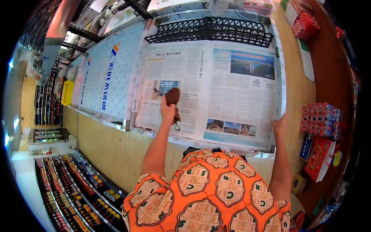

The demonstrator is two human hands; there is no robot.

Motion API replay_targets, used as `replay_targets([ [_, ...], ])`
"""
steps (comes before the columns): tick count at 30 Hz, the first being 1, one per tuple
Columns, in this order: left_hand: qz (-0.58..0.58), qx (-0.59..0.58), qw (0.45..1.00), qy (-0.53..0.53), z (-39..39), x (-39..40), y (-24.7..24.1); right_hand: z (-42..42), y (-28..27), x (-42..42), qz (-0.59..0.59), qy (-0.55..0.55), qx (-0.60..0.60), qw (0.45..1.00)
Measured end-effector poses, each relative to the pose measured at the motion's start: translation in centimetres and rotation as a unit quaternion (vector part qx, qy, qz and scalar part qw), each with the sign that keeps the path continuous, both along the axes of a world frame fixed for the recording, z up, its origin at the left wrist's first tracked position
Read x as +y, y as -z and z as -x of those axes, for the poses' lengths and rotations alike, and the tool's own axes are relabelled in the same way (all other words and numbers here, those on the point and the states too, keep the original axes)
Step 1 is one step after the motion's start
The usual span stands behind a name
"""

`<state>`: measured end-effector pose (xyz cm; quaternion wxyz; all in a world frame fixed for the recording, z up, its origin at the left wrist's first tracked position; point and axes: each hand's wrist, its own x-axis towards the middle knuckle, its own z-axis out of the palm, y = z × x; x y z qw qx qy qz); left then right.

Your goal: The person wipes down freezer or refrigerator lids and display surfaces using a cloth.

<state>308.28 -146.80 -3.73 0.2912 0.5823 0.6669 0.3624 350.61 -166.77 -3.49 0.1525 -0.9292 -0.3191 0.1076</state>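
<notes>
My left hand [168, 113] grips a dark brown item [173, 96], maybe a brush or a folded cloth, with a thin loop hanging from its lower end. It is over the left page of an open newspaper [200, 113], which covers the top of a metal-edged display stand. At the stand's right side, my right hand [280, 124] is closed on the metal edge [281, 84]; its fingertips are partly hidden. Printed text and colour photos fill the newspaper sheets.
A black plastic lattice guard [208, 32] lines the stand's back. To the left is another stand under printed protective film [113, 72]. Stacked cans [321, 120] and a red carton [318, 159] stand at right. Shelves of bottles [78, 197] fill the lower left, and a yellow basket [67, 92] sits further off.
</notes>
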Motion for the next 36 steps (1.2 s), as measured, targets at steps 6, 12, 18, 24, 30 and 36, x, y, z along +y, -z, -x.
replay_targets([
  [6, 0.13, -0.187, 0.927, -0.297, 11.7, 0.1, 0.2, -0.1, -0.4, 0.1, 0.023, -0.002, -0.002, 1.0],
  [12, 0.27, -0.043, 0.929, -0.251, 13.5, 0.6, 2.9, -0.4, 0.1, -0.3, 0.033, -0.016, -0.049, 0.998],
  [18, 0.509, -0.255, 0.82, 0.056, 5.5, -1.6, -4.1, 0.6, -1.5, 0.1, 0.04, -0.015, -0.042, 0.998],
  [24, 0.454, -0.312, 0.832, 0.058, 2.8, -1.9, -6.2, 1.2, -2.9, 0.5, 0.065, -0.014, -0.053, 0.996],
  [30, 0.303, -0.252, 0.9, -0.185, 13.4, 0.9, -2.4, 1.5, -3.4, 0.4, 0.056, -0.019, -0.062, 0.996],
  [36, 0.345, -0.071, 0.914, -0.202, 13.3, 0.5, -0.6, 1.4, -3.1, 0.5, 0.059, -0.019, -0.044, 0.997],
])
